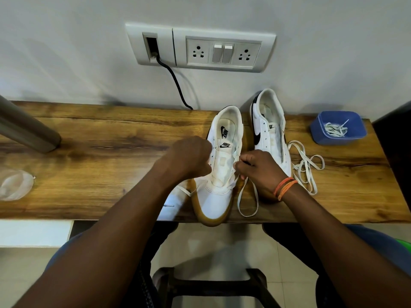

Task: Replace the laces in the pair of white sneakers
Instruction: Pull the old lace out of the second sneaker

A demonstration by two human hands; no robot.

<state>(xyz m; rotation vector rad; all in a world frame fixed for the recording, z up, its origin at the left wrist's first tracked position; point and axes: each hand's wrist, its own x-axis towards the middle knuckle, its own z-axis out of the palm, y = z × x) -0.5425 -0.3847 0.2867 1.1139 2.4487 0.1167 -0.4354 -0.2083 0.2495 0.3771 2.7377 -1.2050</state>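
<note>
head view: blue tub (318, 132) holds tangled white laces (335, 129)

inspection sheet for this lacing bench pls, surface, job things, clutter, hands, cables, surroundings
surface: wooden bench top, against a white wall.
job's things: near sneaker, toe over the front edge, lace partly threaded; far sneaker unlaced; loose lace beside it; blue tub holding laces.
clutter: clear plastic bag at the left edge.
hands: left hand curled at the near sneaker's eyelets, grasp hidden; right hand pinches the lace.
cables: black cable from the wall plate down behind the bench.
surroundings: socket panel, tiled floor, dark stool below.
</note>
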